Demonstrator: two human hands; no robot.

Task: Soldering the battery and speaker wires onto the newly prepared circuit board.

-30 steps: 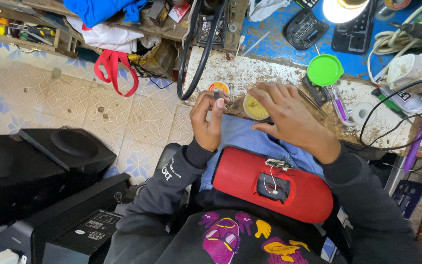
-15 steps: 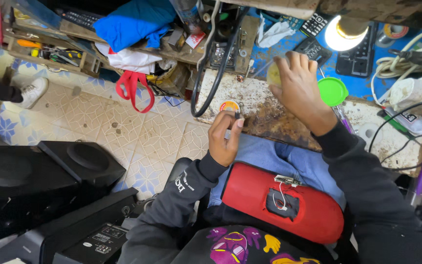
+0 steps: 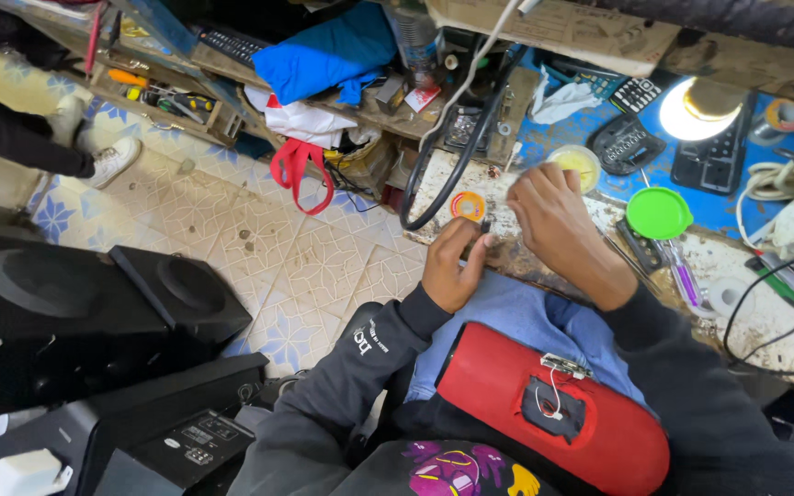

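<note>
left hand (image 3: 452, 266): fingers curled, thumb and fingertips pinched on something small and dark at the counter's near edge; what it is cannot be told. it sits just below a small orange-and-yellow spool (image 3: 468, 205), near it but not touching.

right hand (image 3: 553, 220): palm down over the counter (image 3: 526, 262), fingers bent and bunched toward the left hand; whether it grips anything cannot be told. a small round tub of yellowish paste (image 3: 577, 165) stands just beyond its knuckles.

red speaker (image 3: 553, 418): oblong, fabric-covered, lying across the person's lap below both hands, clear of them. a dark opening in its side shows a small circuit board and a white wire.

counter, further items: round green lid (image 3: 658, 212) right of the right hand; lit lamp (image 3: 702, 108) above it; roll of tape (image 3: 788, 115) far right; dark remote (image 3: 625, 144) and a black handset on blue sheeting; white cables (image 3: 788, 179) coiled at the right; purple pen (image 3: 682, 276) near the right forearm.

thick black cable (image 3: 457, 152): loops down from above past the counter's left end.

shelf, left of counter: blue cloth (image 3: 323, 55), white bag with red handles (image 3: 298, 161), screwdrivers (image 3: 153, 92) in a tray.

floor: patterned tiles (image 3: 259, 248); black speaker boxes (image 3: 75, 303) lower left; another person's white shoe (image 3: 112, 161) upper left.
</note>
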